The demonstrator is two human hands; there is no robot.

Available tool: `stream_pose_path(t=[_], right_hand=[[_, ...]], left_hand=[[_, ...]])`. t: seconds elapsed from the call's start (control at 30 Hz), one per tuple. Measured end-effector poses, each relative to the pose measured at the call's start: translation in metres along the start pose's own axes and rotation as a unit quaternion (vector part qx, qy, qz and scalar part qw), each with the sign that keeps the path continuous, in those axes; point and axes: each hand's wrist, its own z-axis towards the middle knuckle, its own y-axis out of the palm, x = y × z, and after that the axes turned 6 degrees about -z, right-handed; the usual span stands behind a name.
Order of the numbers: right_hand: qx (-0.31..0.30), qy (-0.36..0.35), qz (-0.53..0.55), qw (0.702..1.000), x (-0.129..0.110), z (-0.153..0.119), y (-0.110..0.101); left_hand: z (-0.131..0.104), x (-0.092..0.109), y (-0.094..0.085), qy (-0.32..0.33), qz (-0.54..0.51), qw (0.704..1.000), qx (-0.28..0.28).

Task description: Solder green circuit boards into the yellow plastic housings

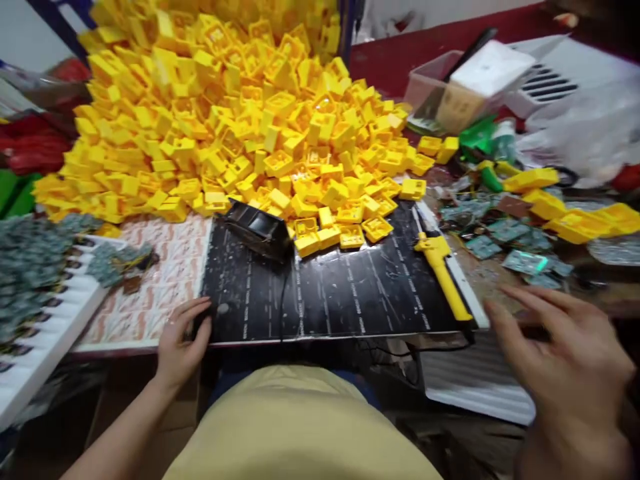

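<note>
My left hand (184,337) rests at the front edge of the worktable, its thumb and fingers apart and nothing between them. It touches the lower left corner of a black work mat (320,300). My right hand (565,360) is held over the table's right front, fingers spread, holding nothing; it is slightly blurred. Between the hands, a yellow soldering gun (447,277) with a thin metal tip lies on the mat's right side. Small green circuit boards (523,233) lie just beyond my right hand. A black plastic box-like piece (257,227) sits tilted on the mat's back left.
A large heap of yellow plastic housings (240,133) covers the back. At left, a white foam tray (60,333) stands beside many bluish-grey boards (30,273). A clear plastic bin (440,93), larger yellow parts (575,220) and a plastic bag (575,133) are at right.
</note>
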Motion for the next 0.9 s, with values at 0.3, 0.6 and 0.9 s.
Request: stream_pose_path(t=[0.3,0.6,0.9], right_hand=[[-0.017,-0.005,-0.063,0.998,-0.075,-0.03,0.028],[0.258,-0.263,0.065,0.928,-0.179,-0.118,-0.042],[0.193,-0.201,0.406,0.87,-0.197,-0.184,-0.055]], left_hand=[[0.004,0.062,0.009,0.133,-0.221,0.95,-0.177],[0.015,0.163,0.051,-0.156,-0.606,0.687,-0.368],[0.033,0.189,0.038,-0.262,-0.748,0.571,-0.214]])
